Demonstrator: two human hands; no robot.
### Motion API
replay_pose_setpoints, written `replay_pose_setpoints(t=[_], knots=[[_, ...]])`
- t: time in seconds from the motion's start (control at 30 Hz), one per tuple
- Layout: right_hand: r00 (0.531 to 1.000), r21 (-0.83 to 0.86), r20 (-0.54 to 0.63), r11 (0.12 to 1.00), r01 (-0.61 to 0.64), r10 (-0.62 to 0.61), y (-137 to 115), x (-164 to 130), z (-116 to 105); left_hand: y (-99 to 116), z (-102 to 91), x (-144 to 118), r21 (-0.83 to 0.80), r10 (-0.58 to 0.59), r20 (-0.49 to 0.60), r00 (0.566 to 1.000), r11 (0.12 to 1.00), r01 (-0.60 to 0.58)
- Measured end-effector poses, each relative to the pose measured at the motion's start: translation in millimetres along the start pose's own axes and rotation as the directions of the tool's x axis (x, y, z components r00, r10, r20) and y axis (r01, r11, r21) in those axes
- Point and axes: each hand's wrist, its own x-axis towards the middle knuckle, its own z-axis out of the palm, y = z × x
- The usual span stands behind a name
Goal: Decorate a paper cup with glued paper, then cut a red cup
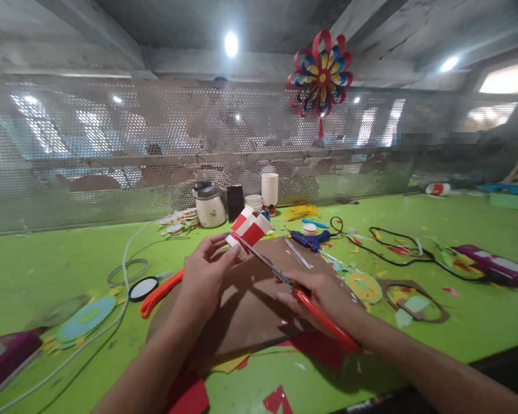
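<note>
A red and white paper cup (255,234), its wall cut into flaps, is pinched in the fingers of my left hand (205,270). My right hand (317,293) grips scissors (313,310) with red-orange handles. Their blades point up and left, with the tips at the cup beside my left fingertips; whether the blades are apart there is hard to tell. Both hands are above a brown cardboard sheet (259,299) on the green table (414,368). Behind the sheet's right part lies a blue glue gun (309,240). An orange-handled tool (160,294) lies left of my left wrist.
A white jug (209,208), a dark upright box (235,202) and stacked paper cups (269,190) stand at the back. Black cable (414,260) winds to a purple power strip (496,264) at right. A white cable (123,270) crosses the left side. Paper scraps (278,399) lie around.
</note>
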Motion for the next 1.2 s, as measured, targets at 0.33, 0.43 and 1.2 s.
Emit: replay_pose_setpoints(t=[0.33,0.43,1.2], knots=[[0.998,-0.035,-0.01,0.998,0.06,-0.06,15,1,3,3,1.0,-1,0.049,0.017,-0.032,0.999,0.999,-0.015],[0.997,-0.055,-0.013,0.995,0.078,-0.079,13,2,2,4,2.3,-1,-0.076,-0.004,-0.026,1.0,0.997,0.002],[0.997,-0.029,-0.028,0.998,0.064,-0.065,18,2,5,1,1.4,1,-0.128,-0.077,-0.055,0.996,0.989,0.069]])
